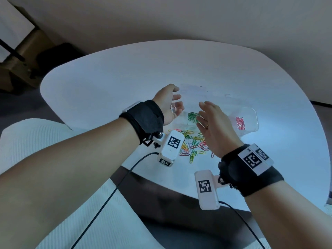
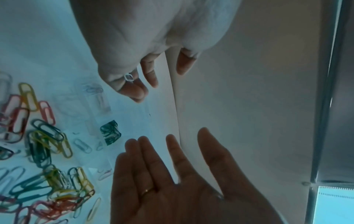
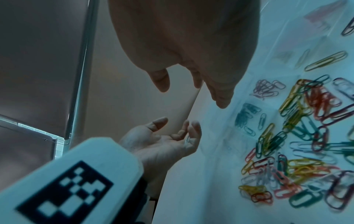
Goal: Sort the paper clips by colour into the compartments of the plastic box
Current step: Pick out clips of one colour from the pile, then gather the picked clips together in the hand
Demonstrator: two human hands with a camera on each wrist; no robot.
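My left hand (image 1: pixel 177 97) is held palm up above the table, left of the clear plastic box (image 1: pixel 255 114). Its curled fingers cup white paper clips (image 1: pixel 173 109), which the left wrist view shows as a white clip (image 2: pixel 128 77) tucked against the fingers. Facing it, my right hand (image 1: pixel 200 114) hovers over the box with straight fingers and holds nothing. One compartment holds green clips (image 1: pixel 193 116) and another red clips (image 1: pixel 240 123). A mixed pile of coloured clips (image 1: pixel 193 143) lies on the table in front of the box.
The rounded white table (image 1: pixel 107 78) has its front edge close below the pile. A wall stands behind it. A black cable (image 1: pixel 115 191) hangs from the left wrist camera across my lap. In the right wrist view the pile (image 3: pixel 296 136) spreads right of the hands.
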